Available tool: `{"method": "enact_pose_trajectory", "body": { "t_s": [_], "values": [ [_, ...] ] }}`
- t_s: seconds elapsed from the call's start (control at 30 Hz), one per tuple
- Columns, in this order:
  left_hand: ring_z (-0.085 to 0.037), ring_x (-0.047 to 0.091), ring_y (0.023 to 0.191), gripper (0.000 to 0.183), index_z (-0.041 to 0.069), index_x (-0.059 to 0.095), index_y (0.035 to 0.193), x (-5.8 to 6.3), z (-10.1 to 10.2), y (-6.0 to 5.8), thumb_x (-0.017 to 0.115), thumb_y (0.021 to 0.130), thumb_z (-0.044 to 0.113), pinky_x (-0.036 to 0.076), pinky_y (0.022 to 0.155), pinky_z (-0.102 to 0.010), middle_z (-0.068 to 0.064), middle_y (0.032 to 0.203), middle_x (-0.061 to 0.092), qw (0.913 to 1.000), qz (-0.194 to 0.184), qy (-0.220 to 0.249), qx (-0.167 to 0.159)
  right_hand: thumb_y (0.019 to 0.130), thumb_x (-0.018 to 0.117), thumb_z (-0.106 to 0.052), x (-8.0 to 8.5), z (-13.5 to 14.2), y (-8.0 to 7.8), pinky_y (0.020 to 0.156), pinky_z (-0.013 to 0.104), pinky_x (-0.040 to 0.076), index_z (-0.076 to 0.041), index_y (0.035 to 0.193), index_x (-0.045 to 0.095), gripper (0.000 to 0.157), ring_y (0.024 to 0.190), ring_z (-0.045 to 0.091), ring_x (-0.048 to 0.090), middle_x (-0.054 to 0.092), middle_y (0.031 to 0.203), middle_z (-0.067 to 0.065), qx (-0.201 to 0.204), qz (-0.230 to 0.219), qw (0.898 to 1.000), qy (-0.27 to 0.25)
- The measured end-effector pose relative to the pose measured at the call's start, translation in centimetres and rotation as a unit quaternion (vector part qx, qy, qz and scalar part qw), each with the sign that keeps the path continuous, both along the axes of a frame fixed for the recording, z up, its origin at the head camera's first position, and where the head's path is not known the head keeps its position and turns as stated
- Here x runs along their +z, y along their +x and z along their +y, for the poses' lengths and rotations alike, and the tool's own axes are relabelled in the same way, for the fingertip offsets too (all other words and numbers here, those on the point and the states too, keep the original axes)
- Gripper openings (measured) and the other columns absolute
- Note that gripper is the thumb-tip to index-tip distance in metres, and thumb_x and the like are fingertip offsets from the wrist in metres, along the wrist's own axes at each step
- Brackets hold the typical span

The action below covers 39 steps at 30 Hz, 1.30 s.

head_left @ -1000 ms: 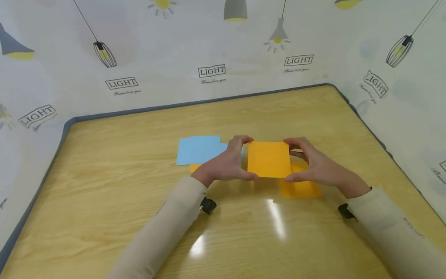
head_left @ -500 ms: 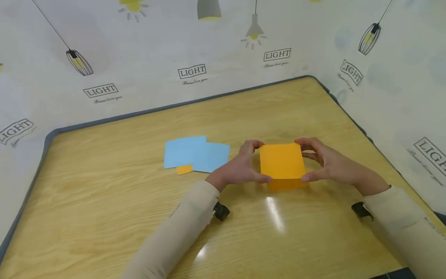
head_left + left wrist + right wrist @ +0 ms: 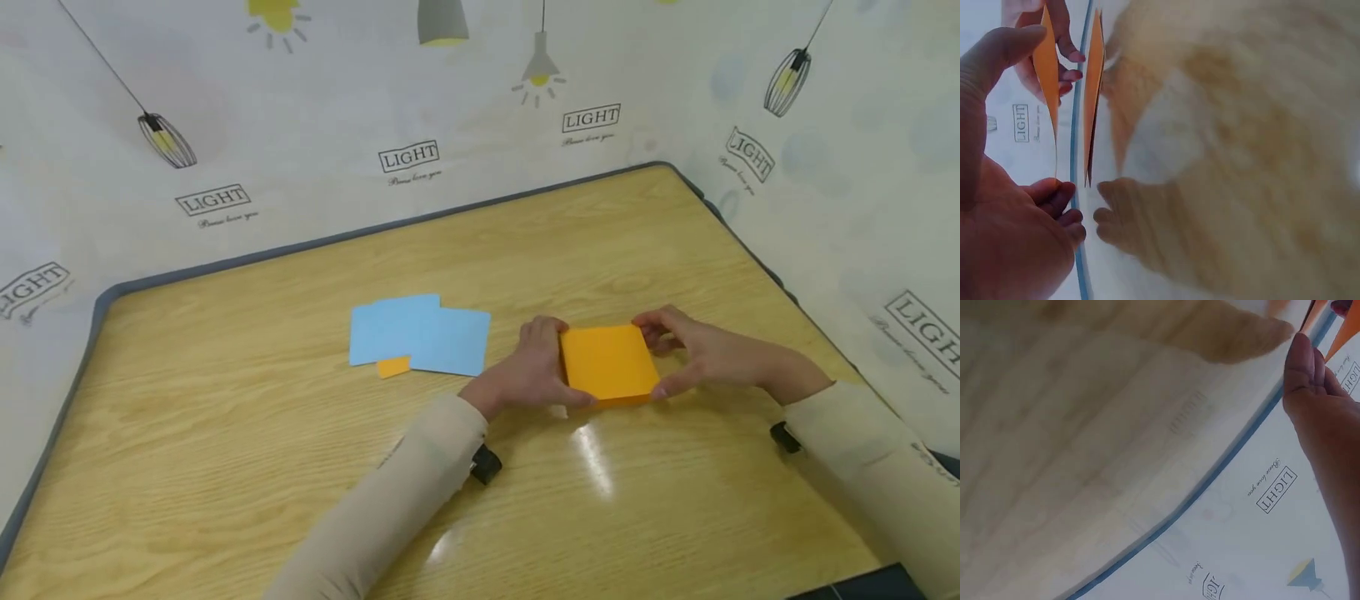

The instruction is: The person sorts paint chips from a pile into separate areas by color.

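Between my two hands is a square orange paper sheet [image 3: 609, 361], held nearly level close over the table. My left hand [image 3: 534, 367] pinches its left side, thumb at the near corner and fingers at the far one. On the opposite side my right hand [image 3: 697, 354] pinches it the same way. Underneath, a second layer of orange paper [image 3: 1092, 94] lies on the table in the left wrist view, with a gap below the held sheet [image 3: 1047, 62]. From the head view that lower paper is mostly hidden.
Light blue paper sheets [image 3: 453, 340] overlap on the table left of my hands, with a small orange paper corner [image 3: 393, 367] showing beneath. A grey-edged wooden table [image 3: 225, 433] meets a printed wall [image 3: 315, 108]. Something dark [image 3: 870, 583] shows at the lower right edge.
Both hands have moved the orange sheet right, away from the blue sheets, over the lower orange paper, then lowered it. The head view has shifted too, uncovering the blue sheets.
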<state>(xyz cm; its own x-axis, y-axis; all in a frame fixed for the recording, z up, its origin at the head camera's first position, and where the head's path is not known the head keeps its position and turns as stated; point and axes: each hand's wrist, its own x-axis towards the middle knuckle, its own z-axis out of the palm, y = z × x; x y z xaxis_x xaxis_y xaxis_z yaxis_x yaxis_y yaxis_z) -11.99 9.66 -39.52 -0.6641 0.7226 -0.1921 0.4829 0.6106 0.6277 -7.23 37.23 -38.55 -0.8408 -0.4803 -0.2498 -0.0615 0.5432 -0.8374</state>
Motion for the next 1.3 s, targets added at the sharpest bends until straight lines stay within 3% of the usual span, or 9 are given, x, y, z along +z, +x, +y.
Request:
{"method": "enact_pose_trajectory", "body": {
  "t_s": [0.23, 0.6, 0.77, 0.87, 1.0, 1.13, 1.3],
  "values": [
    [-0.029, 0.024, 0.130, 0.103, -0.003, 0.025, 0.144, 0.1, 0.4, 0.3, 0.079, 0.076, 0.052, 0.027, 0.107, -0.030, -0.016, 0.140, 0.031, 0.9939, 0.065, -0.085, -0.024, 0.076, 0.086, -0.026, -0.5, -0.3, -0.6, 0.096, 0.034, 0.038, -0.001, 0.142, 0.028, 0.091, 0.114, 0.028, 0.038, 0.036, 0.133, 0.014, 0.010, -0.003, 0.999, 0.032],
    [-0.028, 0.020, 0.137, 0.108, -0.003, 0.023, 0.149, 0.1, 0.8, 0.9, 0.071, 0.078, 0.063, 0.023, 0.112, -0.030, -0.015, 0.149, 0.025, 0.9774, 0.124, -0.167, -0.038, 0.074, 0.087, -0.032, -0.5, -1.1, -0.7, 0.091, 0.040, 0.034, -0.002, 0.137, 0.031, 0.090, 0.108, 0.027, 0.034, 0.032, 0.127, 0.013, 0.018, 0.028, 0.996, 0.083],
    [-0.027, 0.021, 0.138, 0.110, -0.003, 0.023, 0.150, -0.1, 0.7, 1.0, 0.070, 0.077, 0.066, 0.024, 0.111, -0.030, -0.014, 0.150, 0.025, 0.9770, 0.125, -0.170, -0.031, 0.073, 0.087, -0.032, -0.4, -1.4, -0.6, 0.094, 0.045, 0.036, 0.001, 0.138, 0.030, 0.092, 0.109, 0.028, 0.036, 0.031, 0.129, 0.015, 0.024, 0.045, 0.995, 0.090],
    [-0.028, 0.020, 0.138, 0.110, -0.003, 0.024, 0.150, 0.0, 0.2, 0.8, 0.071, 0.077, 0.066, 0.024, 0.111, -0.029, -0.014, 0.151, 0.023, 0.9805, 0.113, -0.159, -0.020, 0.074, 0.087, -0.033, -0.2, -1.7, -0.7, 0.094, 0.045, 0.036, 0.001, 0.139, 0.029, 0.093, 0.109, 0.028, 0.036, 0.031, 0.130, 0.016, 0.019, 0.042, 0.994, 0.094],
    [-0.029, 0.017, 0.140, 0.106, -0.002, 0.025, 0.150, 0.8, -1.4, 0.1, 0.071, 0.080, 0.062, 0.024, 0.112, -0.031, -0.014, 0.153, 0.021, 0.9883, 0.087, -0.125, -0.006, 0.080, 0.082, -0.036, 0.1, -2.1, -1.2, 0.085, 0.037, 0.037, 0.000, 0.139, 0.029, 0.087, 0.100, 0.026, 0.037, 0.033, 0.125, 0.015, 0.011, 0.044, 0.994, 0.103],
    [-0.029, 0.012, 0.143, 0.098, 0.002, 0.022, 0.152, 2.0, -3.8, -1.1, 0.071, 0.085, 0.053, 0.026, 0.112, -0.038, -0.013, 0.156, 0.015, 0.9985, 0.038, -0.035, 0.019, 0.090, 0.073, -0.037, 1.0, -3.0, -2.1, 0.080, 0.037, 0.038, 0.000, 0.139, 0.031, 0.074, 0.098, 0.025, 0.037, 0.035, 0.123, 0.015, 0.008, 0.064, 0.992, 0.109],
    [-0.027, 0.010, 0.142, 0.085, 0.007, 0.023, 0.151, 3.2, -7.2, -2.7, 0.069, 0.090, 0.044, 0.030, 0.109, -0.046, -0.010, 0.156, 0.014, 0.9966, 0.006, 0.060, 0.057, 0.097, 0.063, -0.037, 2.5, -5.5, -3.5, 0.083, 0.044, 0.038, -0.001, 0.143, 0.032, 0.066, 0.105, 0.027, 0.037, 0.034, 0.131, 0.018, 0.002, 0.090, 0.991, 0.102]
  ]
}}
